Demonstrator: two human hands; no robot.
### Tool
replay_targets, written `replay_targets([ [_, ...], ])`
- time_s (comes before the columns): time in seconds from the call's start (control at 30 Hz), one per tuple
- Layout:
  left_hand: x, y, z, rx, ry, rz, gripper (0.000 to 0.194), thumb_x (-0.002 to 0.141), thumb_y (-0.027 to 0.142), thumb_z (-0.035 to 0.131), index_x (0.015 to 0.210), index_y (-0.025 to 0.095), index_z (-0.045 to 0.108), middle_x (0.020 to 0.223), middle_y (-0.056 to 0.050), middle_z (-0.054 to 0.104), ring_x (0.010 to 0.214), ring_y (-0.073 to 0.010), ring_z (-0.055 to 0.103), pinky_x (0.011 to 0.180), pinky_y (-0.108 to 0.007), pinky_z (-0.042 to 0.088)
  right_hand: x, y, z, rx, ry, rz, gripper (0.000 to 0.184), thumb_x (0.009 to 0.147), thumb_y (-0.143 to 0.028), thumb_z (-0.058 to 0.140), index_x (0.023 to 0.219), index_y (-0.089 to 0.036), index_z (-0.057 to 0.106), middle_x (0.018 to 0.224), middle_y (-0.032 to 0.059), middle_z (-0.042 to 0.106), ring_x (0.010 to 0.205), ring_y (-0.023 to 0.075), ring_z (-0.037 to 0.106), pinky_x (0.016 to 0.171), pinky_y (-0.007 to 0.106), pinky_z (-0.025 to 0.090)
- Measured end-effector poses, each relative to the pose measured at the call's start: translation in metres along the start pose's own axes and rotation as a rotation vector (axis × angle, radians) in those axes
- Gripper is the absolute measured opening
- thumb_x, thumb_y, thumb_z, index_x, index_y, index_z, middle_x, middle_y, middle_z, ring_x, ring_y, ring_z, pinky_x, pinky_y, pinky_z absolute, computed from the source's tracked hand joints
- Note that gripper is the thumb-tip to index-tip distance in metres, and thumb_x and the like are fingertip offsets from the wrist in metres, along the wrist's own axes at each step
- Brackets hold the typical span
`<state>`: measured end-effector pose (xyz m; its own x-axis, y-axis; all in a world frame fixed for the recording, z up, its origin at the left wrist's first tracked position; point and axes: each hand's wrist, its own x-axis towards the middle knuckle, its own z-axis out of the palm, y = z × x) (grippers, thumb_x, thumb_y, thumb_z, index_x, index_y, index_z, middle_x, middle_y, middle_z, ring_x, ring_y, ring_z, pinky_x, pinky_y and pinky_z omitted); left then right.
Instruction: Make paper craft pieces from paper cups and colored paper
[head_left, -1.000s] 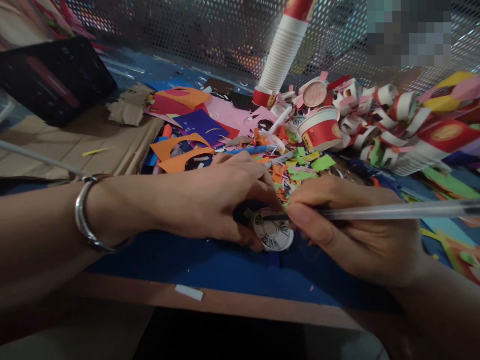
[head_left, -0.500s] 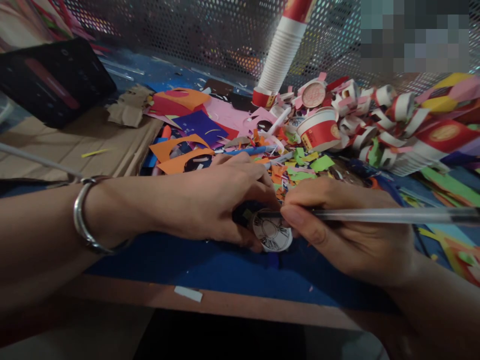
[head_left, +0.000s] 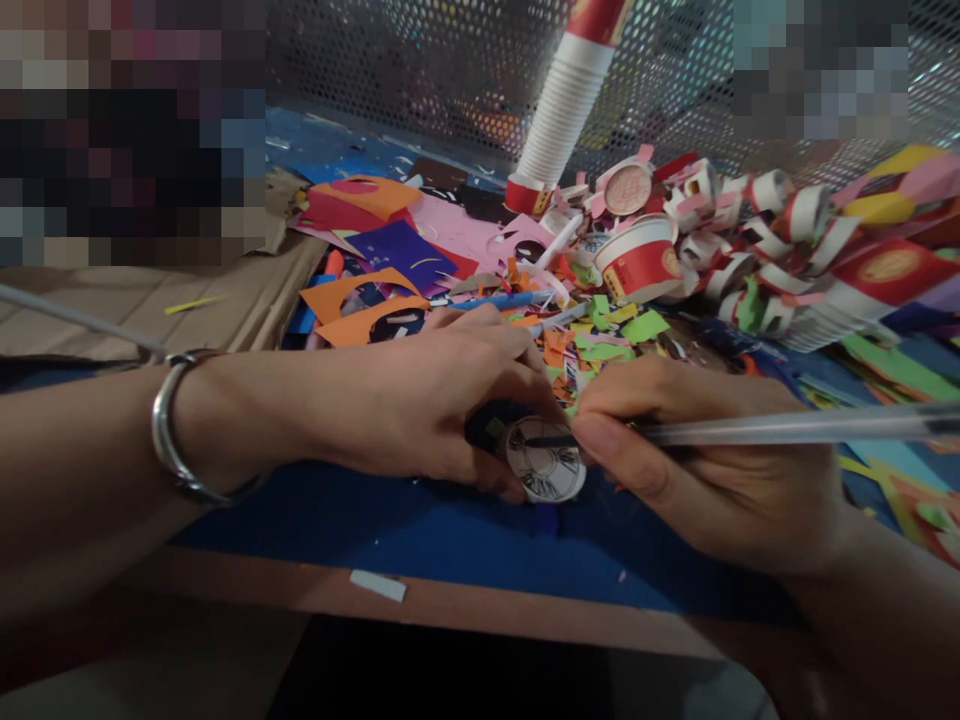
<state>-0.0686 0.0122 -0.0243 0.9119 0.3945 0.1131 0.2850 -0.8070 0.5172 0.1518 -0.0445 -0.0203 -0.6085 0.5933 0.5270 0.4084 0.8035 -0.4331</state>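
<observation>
A small white paper disc [head_left: 546, 480] with black pen lines, a ring in its middle and hatching round it, lies near the table's front edge. My left hand [head_left: 472, 400] has its thumb and fingers curled round the disc's left and far sides, holding it. A pen [head_left: 765, 428] with a clear barrel is pinched in my right hand [head_left: 697, 460], its dark tip over the upper left of the drawing. Whether the tip touches the paper I cannot tell. A dark blue strip [head_left: 547, 520] shows just below the disc.
Paper scraps [head_left: 600, 345] lie piled beyond my hands. Behind them stand a leaning stack of paper cups [head_left: 566, 105], a red and white cup [head_left: 637, 262] and cut cup pieces [head_left: 769, 230]. Corrugated cardboard [head_left: 120, 300] lies left; a perforated metal panel [head_left: 420, 70] stands behind.
My right hand has shifted slightly right, and the pen's tip end now shows more over the disc, with its barrel tilted up more to the right. My left hand stays nearly still.
</observation>
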Motion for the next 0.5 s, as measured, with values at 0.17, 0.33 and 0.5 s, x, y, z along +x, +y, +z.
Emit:
replay_targets([
  [0.17, 0.0, -0.0001, 0.0004, -0.003, 0.008, -0.006, 0.035, 0.08, 0.043, 0.078, 0.11, 0.026, 0.073, 0.105, -0.007, 0.065, 0.108, -0.0309, 0.056, 0.097, -0.043, 0.043, -0.0002, 0.0, 0.0008, 0.012, 0.005, 0.008, 0.016, 0.09, -0.004, 0.058, 0.081, -0.016, 0.061, 0.068, -0.0018, 0.061, 0.057, 0.0061, 0.057, 0.057, 0.018, 0.046],
  [0.33, 0.0, 0.0017, -0.0003, 0.008, -0.007, -0.022, 0.035, 0.08, 0.042, 0.078, 0.111, 0.025, 0.073, 0.106, -0.007, 0.064, 0.111, -0.0311, 0.056, 0.098, -0.043, 0.042, -0.001, 0.001, 0.0011, 0.017, 0.007, 0.009, 0.015, 0.091, -0.005, 0.058, 0.081, -0.016, 0.061, 0.068, -0.0014, 0.061, 0.058, 0.0061, 0.057, 0.058, 0.019, 0.046],
  [0.5, -0.0012, 0.0001, 0.0015, 0.015, 0.011, -0.022, 0.037, 0.081, 0.042, 0.078, 0.114, 0.026, 0.072, 0.11, -0.007, 0.064, 0.112, -0.0302, 0.056, 0.097, -0.041, 0.042, -0.001, 0.0006, -0.0002, 0.02, 0.011, 0.021, 0.016, 0.09, -0.004, 0.057, 0.082, -0.016, 0.062, 0.069, -0.0015, 0.061, 0.059, 0.0072, 0.058, 0.057, 0.019, 0.047],
])
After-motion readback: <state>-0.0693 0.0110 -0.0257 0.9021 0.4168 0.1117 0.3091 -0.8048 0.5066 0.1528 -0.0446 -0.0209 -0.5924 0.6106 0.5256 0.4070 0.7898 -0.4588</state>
